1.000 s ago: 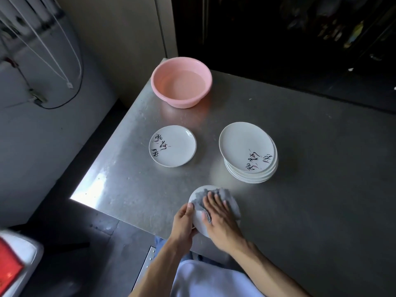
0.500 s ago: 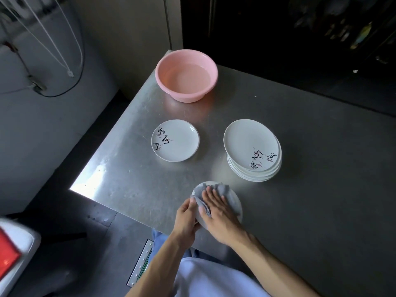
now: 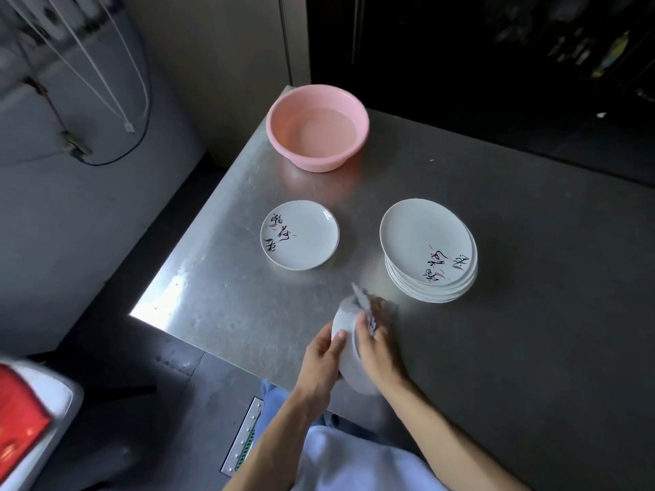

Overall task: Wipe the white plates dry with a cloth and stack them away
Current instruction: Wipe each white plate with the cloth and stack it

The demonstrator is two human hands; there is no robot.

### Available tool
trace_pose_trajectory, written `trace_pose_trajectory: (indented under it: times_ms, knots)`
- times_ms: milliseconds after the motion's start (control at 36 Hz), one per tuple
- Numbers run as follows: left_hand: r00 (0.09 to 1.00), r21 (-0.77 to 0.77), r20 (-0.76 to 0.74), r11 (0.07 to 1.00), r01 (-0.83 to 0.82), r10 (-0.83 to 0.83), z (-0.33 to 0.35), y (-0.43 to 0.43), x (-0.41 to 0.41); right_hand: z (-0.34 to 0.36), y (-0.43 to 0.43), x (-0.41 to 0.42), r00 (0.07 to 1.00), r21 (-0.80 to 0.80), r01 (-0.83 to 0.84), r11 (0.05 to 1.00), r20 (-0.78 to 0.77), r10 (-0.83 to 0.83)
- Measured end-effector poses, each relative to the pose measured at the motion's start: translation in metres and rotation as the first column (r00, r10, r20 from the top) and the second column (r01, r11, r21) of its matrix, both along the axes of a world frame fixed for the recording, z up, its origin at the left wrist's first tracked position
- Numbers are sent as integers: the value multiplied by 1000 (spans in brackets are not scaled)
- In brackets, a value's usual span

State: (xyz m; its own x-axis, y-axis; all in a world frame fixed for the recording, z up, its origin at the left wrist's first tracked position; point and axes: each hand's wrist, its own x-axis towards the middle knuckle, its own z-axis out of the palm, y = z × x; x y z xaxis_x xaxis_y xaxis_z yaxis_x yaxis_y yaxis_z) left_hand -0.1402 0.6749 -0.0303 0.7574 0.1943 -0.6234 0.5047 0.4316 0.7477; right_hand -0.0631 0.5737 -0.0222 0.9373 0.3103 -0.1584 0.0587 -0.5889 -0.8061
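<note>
Near edge of bench: white plate tilted up, left grip holding its rim, right grip clutching grey cloth against its face. Mid-bench: single plate lying alone, stack of plates towards the right edge. Judged early: most plates left to wipe; which pile is dry unclear

basin behind single plate, plate stack to its right

This looks like a plain washing-up corner of a kitchen. A shiny metal desk is seen. A pink basin of water is set at its far side, and a stack of white plates on the right. Loose wires are hung on the bare wall at the left.
</note>
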Motion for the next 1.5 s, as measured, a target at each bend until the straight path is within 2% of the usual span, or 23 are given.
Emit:
trace_pose_trajectory:
  times_ms: [56, 111, 167, 250, 306, 389, 444, 500, 556, 611, 639, 667, 722, 861, 972, 1028, 1083, 1139, 1222, 1306, 1389, 1444, 1500]
  knots:
    - [1000, 18, 7, 1000, 8, -8, 0, -2, -1, 5, 1, -13, 964, 59, -264, 963, 58, 260]
    - [1000, 36, 11, 999, -2, 1, -3, -2, -3, -4, -11, -17, 913, 24, -405, 914, 72, 402]
    - [1000, 35, 29, 999, -10, 9, -3, 1, -6, -16, -22, -9, 936, -48, -339, 939, 82, 342]
    - [1000, 26, 22, 1000, 17, -18, 0, 1, -6, -18, -25, 5, 1000, -147, 6, 989, 18, -4]
    - [999, 26, 14, 999, 31, -32, 1, 1, -5, -15, -24, 8, 998, -150, 62, 987, 33, -58]
    - [999, 19, 12, 999, 45, -46, -1, 2, -4, -8, -25, 0, 962, -105, -234, 966, 118, 246]
    - [999, 22, 0, 999, 44, -44, -4, 2, -5, -3, -27, -9, 860, -142, -456, 878, 183, 476]
    - [999, 20, -2, 999, 45, -45, -10, 2, -7, -2, -29, -9, 793, -180, -534, 826, 232, 563]
    - [999, -27, 8, 999, 31, -31, -9, 2, -7, -9, -29, -4, 864, -163, -406, 899, 251, 436]
    - [1000, -81, 1, 997, -20, 21, -7, 1, -6, -18, -27, 3, 991, -138, -89, 986, 90, 102]
    - [998, -103, -14, 993, -65, 64, -7, 2, -5, -19, -28, 9, 994, -119, 96, 988, -49, -102]
    - [993, -121, -33, 985, -120, 116, -9, 2, -4, -20, -28, 13, 949, -93, 257, 962, -165, -270]
    - [981, -119, -86, 976, -183, 174, -15, 6, -3, -19, -28, 18, 880, -53, 396, 917, -261, -396]
    - [995, -83, -76, 994, -66, 60, -4, 14, 8, -12, -9, 1, 1000, -73, -8, 997, -30, 6]
    - [997, -53, -38, 996, 67, -69, 4, 10, 10, -8, -4, -14, 911, -55, -384, 922, 142, 388]
    - [998, -66, -39, 997, 48, -51, 3, 10, 7, -9, -7, -7, 911, -3, -398, 917, 114, 396]
    - [997, -83, -79, 996, 7, -14, 1, 12, 5, -12, -10, 6, 959, 6, -281, 960, 42, 280]
    - [995, -76, -94, 997, 22, -29, 0, 12, 5, -13, -10, 19, 994, -68, -112, 991, -25, 111]
    - [993, -65, -87, 995, 72, -77, 3, 11, 9, -8, -10, 26, 989, -92, 10, 996, -147, -23]
    - [992, -72, -89, 994, 87, -93, 0, 11, 9, -2, -14, 15, 970, -57, -242, 969, 15, 243]
    - [993, -94, -42, 990, 106, -111, -2, 14, 5, 1, -18, 3, 856, -70, -504, 861, 96, 509]
    - [995, -127, -20, 988, 91, -94, -2, 14, 4, -3, -21, 7, 851, -92, -508, 857, 105, 515]
    - [997, -171, 4, 982, 77, -77, -3, 14, 5, -10, -20, 16, 943, -103, -323, 941, 46, 329]
